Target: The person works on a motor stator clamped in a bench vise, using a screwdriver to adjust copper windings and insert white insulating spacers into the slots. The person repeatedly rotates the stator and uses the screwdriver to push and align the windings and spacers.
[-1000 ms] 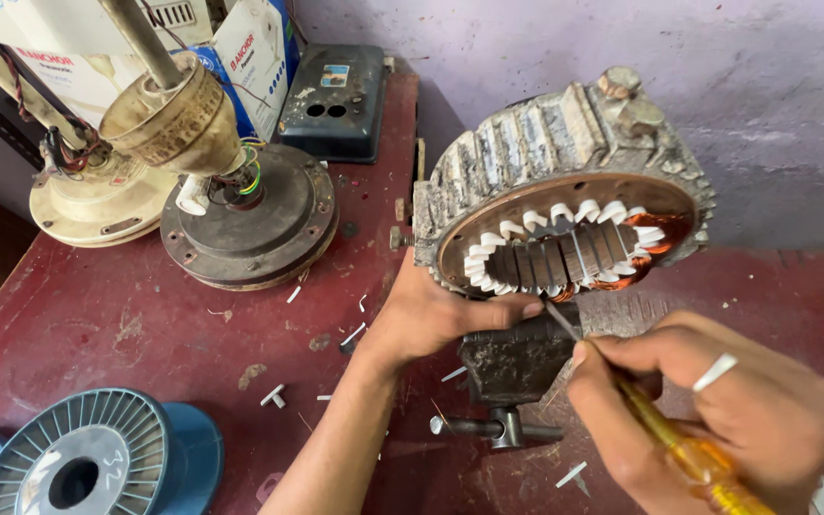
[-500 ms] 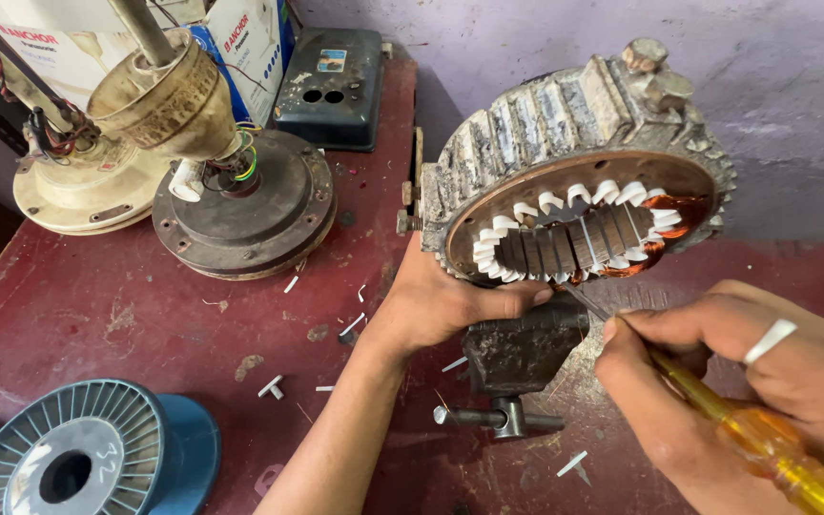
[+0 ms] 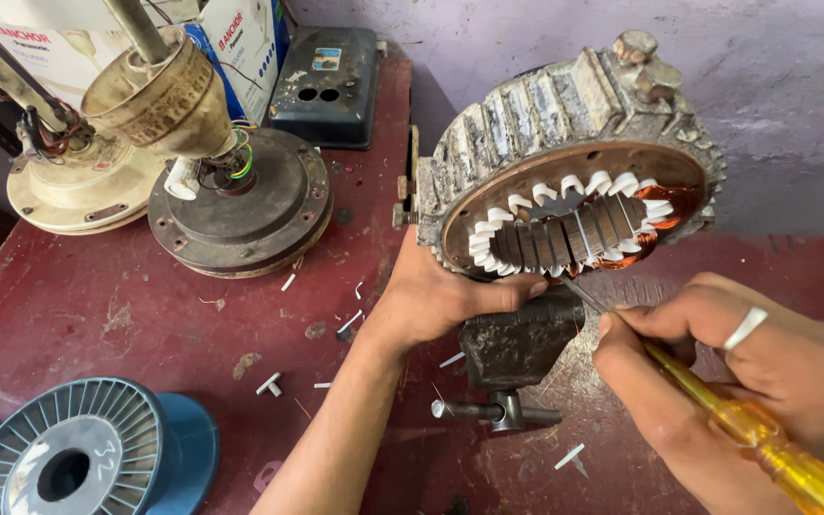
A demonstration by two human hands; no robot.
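Note:
A grey finned motor stator with copper windings and white slot insulators stands tilted in a small dark bench vise. My left hand grips the stator's lower left rim, thumb on its front edge. My right hand holds a screwdriver with a yellow see-through handle; its thin metal tip reaches up to the lower slots of the stator. A white band sits on one right finger.
Two ceiling-fan motors stand at the back left, with a dark metal box and cartons behind. A blue wire spool lies at the front left. White insulation scraps dot the red tabletop. A purple wall rises behind.
The view has shifted slightly left and closer. My right hand has drawn the screwdriver a little lower and to the right; the left hand keeps its hold on the stator.

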